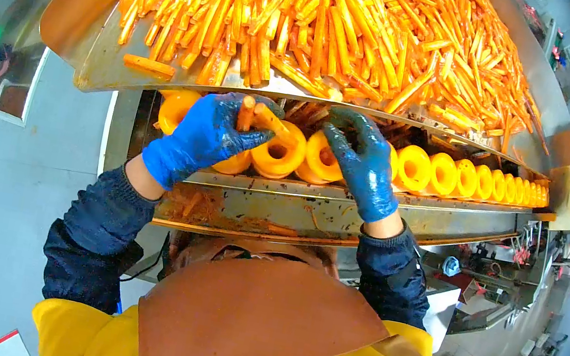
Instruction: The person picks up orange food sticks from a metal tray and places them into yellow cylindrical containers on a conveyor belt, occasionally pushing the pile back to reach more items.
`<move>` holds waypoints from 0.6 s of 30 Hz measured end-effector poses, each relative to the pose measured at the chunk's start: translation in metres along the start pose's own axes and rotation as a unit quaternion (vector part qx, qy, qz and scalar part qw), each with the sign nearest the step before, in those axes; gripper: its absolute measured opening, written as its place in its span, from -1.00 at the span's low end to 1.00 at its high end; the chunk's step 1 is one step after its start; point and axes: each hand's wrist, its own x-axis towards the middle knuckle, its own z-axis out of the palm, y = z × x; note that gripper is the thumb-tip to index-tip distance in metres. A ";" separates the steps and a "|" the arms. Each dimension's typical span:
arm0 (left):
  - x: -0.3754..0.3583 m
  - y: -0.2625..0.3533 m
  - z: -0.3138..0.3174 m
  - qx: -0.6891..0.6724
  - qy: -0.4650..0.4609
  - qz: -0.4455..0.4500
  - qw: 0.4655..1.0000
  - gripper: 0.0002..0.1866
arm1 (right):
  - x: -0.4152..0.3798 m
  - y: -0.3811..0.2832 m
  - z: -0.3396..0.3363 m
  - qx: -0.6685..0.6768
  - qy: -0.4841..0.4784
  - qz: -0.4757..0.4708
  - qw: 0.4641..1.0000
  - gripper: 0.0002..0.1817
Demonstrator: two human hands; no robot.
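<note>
My left hand (206, 130), in a blue glove, is closed on two orange food sticks (246, 115); one stands on end, and the other slants toward a cup. Below it runs a row of yellow-orange round cups (280, 153) with holes in their middles. My right hand (364, 163), in a blue glove darkened and wet at the fingers, hovers at the same row beside another cup (320, 158). Its fingers are curved, with a gap between thumb and forefinger and nothing visible in it. Its fingertips partly overlap the dark slot behind the cups.
A metal tray (96, 57) heaped with orange sticks lies beyond the cups; a single stick (148, 67) lies near its left front edge. In front runs a stained metal trough (241, 208) with scraps. A brown apron (259, 322) covers my chest. Equipment stands at the right.
</note>
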 end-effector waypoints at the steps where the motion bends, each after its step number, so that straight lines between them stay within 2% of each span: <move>1: 0.000 0.000 -0.001 -0.001 0.000 0.001 1.000 -0.73 | 0.001 0.002 -0.007 0.005 0.010 -0.004 1.000 -0.77; 3: -0.002 0.000 -0.005 -0.100 0.060 0.016 0.993 -0.76 | 0.003 0.011 -0.021 0.044 0.051 0.024 0.997 -0.76; 4: -0.004 -0.004 -0.005 -0.102 0.059 0.016 0.993 -0.76 | 0.008 0.021 -0.030 0.039 0.057 0.040 0.997 -0.77; 6: -0.013 -0.015 -0.001 -0.165 0.027 -0.039 0.985 -0.81 | 0.016 0.027 -0.044 0.034 0.070 0.020 0.997 -0.78; 8: -0.017 -0.020 0.006 -0.188 0.008 -0.061 0.980 -0.82 | 0.019 0.030 -0.047 -0.004 0.058 0.007 0.998 -0.78; 10: -0.016 -0.012 0.009 -0.211 0.033 -0.065 0.975 -0.78 | 0.019 0.019 -0.045 -0.098 -0.026 -0.036 0.994 -0.78; 11: -0.016 -0.023 0.012 -0.207 0.071 -0.021 0.975 -0.71 | 0.019 0.030 -0.041 -0.074 -0.042 -0.041 0.996 -0.78; 12: -0.016 -0.025 0.009 -0.208 0.070 -0.019 0.975 -0.71 | 0.021 0.030 -0.042 -0.075 -0.041 -0.041 0.995 -0.78; 14: -0.017 -0.029 0.005 -0.132 -0.064 -0.069 0.987 -0.66 | 0.028 0.031 -0.046 -0.124 0.108 -0.005 0.986 -0.79; 15: -0.018 -0.025 0.002 0.026 -0.060 0.030 0.997 -0.59 | 0.037 0.022 -0.058 -0.189 0.176 -0.008 0.966 -0.80; 16: -0.014 -0.015 -0.008 0.025 -0.059 0.033 0.997 -0.59 | 0.049 0.025 -0.074 -0.238 0.192 0.047 0.951 -0.68; 18: -0.008 0.004 -0.029 -0.038 -0.029 -0.046 0.998 -0.62 | 0.073 0.035 -0.093 -0.369 0.183 0.126 0.902 -0.48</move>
